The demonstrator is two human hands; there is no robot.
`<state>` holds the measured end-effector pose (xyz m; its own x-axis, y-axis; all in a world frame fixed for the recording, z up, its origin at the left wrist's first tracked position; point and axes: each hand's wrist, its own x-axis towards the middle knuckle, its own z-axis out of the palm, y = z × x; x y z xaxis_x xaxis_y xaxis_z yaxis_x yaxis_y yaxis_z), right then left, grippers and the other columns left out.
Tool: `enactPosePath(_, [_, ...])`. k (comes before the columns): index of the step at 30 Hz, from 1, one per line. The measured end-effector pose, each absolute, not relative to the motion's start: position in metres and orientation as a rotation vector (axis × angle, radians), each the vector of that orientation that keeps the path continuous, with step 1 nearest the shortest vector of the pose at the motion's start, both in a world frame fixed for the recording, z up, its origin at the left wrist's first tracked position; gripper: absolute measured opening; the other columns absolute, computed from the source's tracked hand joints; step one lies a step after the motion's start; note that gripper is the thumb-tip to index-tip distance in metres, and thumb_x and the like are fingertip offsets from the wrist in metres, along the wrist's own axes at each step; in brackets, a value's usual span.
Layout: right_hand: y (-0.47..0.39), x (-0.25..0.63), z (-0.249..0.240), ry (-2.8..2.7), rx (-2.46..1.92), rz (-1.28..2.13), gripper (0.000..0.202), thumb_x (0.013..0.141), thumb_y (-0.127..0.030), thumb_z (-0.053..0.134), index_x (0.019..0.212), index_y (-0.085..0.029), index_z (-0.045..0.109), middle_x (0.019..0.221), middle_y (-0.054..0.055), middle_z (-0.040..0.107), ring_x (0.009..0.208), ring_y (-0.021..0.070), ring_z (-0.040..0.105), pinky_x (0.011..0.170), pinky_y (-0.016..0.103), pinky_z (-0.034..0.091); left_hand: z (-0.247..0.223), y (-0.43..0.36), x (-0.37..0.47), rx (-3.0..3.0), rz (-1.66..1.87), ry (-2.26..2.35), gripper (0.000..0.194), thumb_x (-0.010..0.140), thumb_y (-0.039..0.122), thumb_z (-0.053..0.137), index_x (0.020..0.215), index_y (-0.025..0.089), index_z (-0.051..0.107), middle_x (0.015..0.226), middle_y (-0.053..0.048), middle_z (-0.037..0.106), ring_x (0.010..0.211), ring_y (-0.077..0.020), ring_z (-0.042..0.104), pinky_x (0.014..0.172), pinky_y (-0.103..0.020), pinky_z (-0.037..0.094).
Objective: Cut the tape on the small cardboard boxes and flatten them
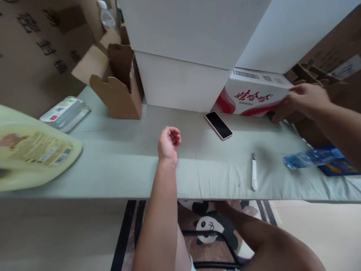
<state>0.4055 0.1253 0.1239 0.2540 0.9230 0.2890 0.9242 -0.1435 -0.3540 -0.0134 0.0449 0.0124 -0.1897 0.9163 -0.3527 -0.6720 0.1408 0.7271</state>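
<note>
My left hand [169, 145] rests over the middle of the table, its fingers curled in toward the palm. Nothing shows inside it. At the right, my right hand [309, 98] is closed around the right end of a white carton [255, 92] with red lettering and red waves. Part of its grip lies in shadow against brown cardboard. A phone [219, 125] with a dark screen lies between the hands, just in front of the carton. Nearer the front edge is a white utility knife [254, 173] with its blade showing.
Large white boxes [180, 81] stand at the back. An open brown box [121, 94], a clear plastic pack [66, 113] and a big yellow bottle [36, 150] are on the left. A blue-tinted plastic bottle [304, 158] lies right, on the pale green tablecloth [121, 169].
</note>
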Motion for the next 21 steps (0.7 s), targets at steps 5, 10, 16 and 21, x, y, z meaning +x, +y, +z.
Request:
enactPosePath(5, [0.129,0.212,0.108,-2.226,-1.675,0.260,0.024,0.081,-0.018,0.053,0.101,-0.021,0.065,0.075,0.006,0.066,0.069,0.0167,0.057,0.077,0.037,0.048,0.012,0.038,-0.025,0.259,1.525,0.936,0.019,0.074,0.022,0.046,0.060,0.017,0.058,0.056,0.002,0.049,0.047,-0.0067,0.044,0.047,-0.017,0.033])
enactPosePath(10, [0.131,0.045,0.083,-2.618,-0.929,0.315,0.033,0.080,-0.013,0.049,0.107,-0.018,0.067,0.132,0.010,0.060,0.081,0.0144,0.064,0.085,0.033,0.052,0.013,0.038,-0.042,0.151,1.651,0.877,0.033,0.084,0.030,0.039,0.058,0.017,0.054,0.056,0.001,0.045,0.047,-0.0076,0.041,0.046,-0.020,0.030])
enactPosePath(16, [0.162,-0.063,0.073,-2.576,-1.078,0.334,0.039,0.082,-0.021,0.052,0.119,-0.023,0.062,0.159,0.004,0.032,0.117,0.0231,0.060,0.098,0.039,0.050,0.014,0.037,-0.065,0.125,1.691,0.913,0.036,0.086,0.034,0.037,0.057,0.018,0.051,0.056,0.001,0.042,0.046,-0.0086,0.038,0.047,-0.023,0.028])
enactPosePath(21, [0.167,-0.047,0.069,-2.437,-1.087,0.328,0.028,0.087,-0.019,0.048,0.105,-0.018,0.069,0.117,0.009,0.066,0.110,0.0236,0.062,0.099,0.036,0.049,0.011,0.036,-0.075,0.159,1.799,0.997,0.028,0.084,0.039,0.039,0.063,0.020,0.045,0.058,0.003,0.036,0.047,-0.0090,0.037,0.050,-0.023,0.030])
